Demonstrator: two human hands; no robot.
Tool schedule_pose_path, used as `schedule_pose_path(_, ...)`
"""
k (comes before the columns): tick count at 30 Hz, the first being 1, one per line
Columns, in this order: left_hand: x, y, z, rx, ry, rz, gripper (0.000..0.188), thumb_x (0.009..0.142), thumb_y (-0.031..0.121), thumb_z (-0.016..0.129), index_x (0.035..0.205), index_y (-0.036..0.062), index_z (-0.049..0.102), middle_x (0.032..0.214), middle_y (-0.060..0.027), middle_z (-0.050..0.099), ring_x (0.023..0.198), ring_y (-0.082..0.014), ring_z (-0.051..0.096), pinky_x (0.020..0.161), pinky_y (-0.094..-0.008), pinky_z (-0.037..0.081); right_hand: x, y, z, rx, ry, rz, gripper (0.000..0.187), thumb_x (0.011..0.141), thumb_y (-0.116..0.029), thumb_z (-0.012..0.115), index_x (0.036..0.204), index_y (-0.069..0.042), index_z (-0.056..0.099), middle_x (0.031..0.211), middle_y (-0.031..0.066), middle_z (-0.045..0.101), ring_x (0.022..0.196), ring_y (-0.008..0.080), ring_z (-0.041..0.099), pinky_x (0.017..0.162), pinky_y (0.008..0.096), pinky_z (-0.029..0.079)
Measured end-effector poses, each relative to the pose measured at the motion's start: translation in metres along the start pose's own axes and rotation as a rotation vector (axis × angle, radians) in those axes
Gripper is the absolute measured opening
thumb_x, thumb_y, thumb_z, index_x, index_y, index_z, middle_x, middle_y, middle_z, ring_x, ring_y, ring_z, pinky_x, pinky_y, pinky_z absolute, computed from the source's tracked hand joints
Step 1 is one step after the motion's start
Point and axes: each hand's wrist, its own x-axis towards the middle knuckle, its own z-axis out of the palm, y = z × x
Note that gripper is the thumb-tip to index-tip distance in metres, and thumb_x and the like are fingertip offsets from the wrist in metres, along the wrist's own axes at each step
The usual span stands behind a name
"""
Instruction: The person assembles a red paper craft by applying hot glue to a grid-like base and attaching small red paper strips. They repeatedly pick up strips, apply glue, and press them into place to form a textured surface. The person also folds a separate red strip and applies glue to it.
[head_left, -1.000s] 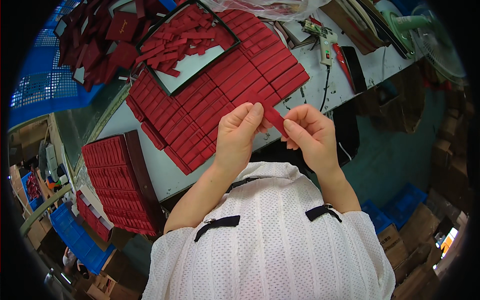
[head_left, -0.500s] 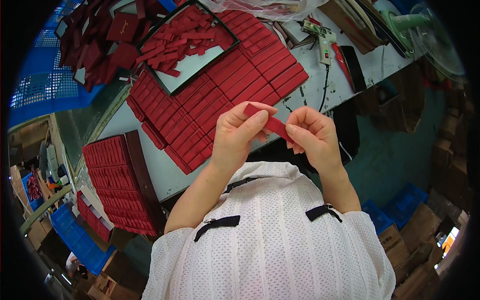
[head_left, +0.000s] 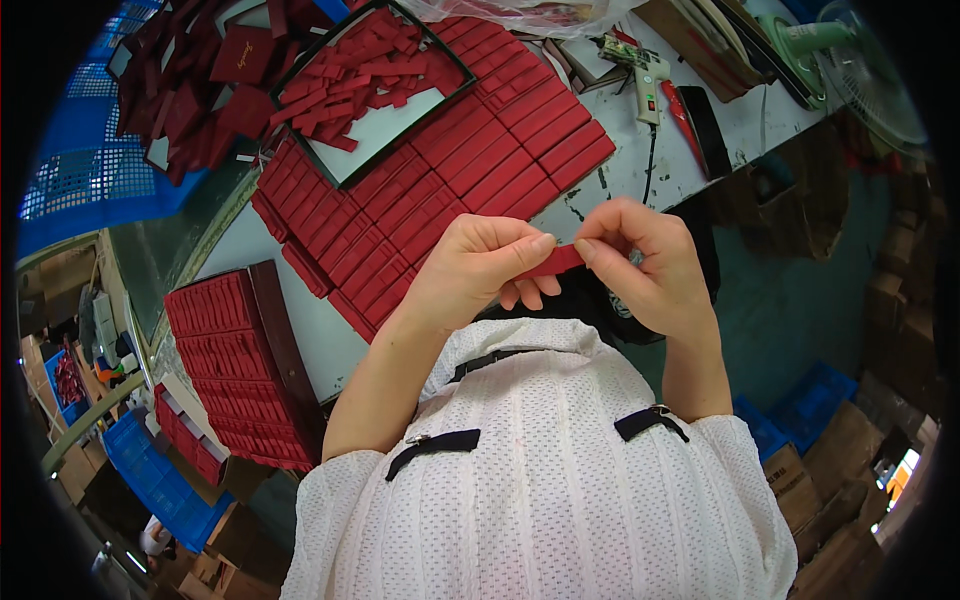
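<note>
Between my two hands a short red strip is held in front of my chest, above the near edge of the table. My left hand pinches its left end between thumb and fingers, the other fingers curled below. The thumb and forefinger of my right hand grip the right end. Beyond my hands lie rows of red box-like pieces, packed side by side. On top of them rests a dark-rimmed tray with a heap of loose red strips in it.
A glue gun with a cord and a red-handled tool lie at the back right, near a green fan. At left stands a dark case of red pieces. Dark red boxes pile up in a blue basket.
The strip has turned from slanting down rightward to nearly level. My right hand has moved slightly right and up, and my left hand has shifted a little lower.
</note>
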Motion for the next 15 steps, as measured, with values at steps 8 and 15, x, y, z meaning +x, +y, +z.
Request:
schedule_pose_path(8, -0.001, -0.005, 0.009, -0.123, 0.031, 0.089, 0.018, 0.087, 0.017, 0.057, 0.088, -0.0007, 0.063, 0.072, -0.0084, 0.065, 0.058, -0.0091, 0.061, 0.047, -0.0171, 0.045, 0.002, 0.008, 0.013, 0.451, 0.191, 0.069, 0.012, 0.081, -0.001, 0.06, 0.092, 0.0, 0.056, 0.08, 0.0003, 0.058, 0.072, 0.0044, 0.053, 0.064, 0.0187, 0.044)
schedule_pose_path(15, 0.0, -0.003, 0.012, -0.11, -0.005, 0.164, 0.012, 0.084, 0.009, 0.06, 0.085, -0.002, 0.065, 0.071, -0.0054, 0.063, 0.059, -0.0073, 0.058, 0.052, -0.0187, 0.046, 0.01, 0.011, 0.014, 0.288, 0.233, -0.042, 0.015, 0.077, 0.001, 0.062, 0.091, -0.001, 0.057, 0.081, 0.0029, 0.058, 0.07, 0.0072, 0.054, 0.062, 0.0202, 0.044)
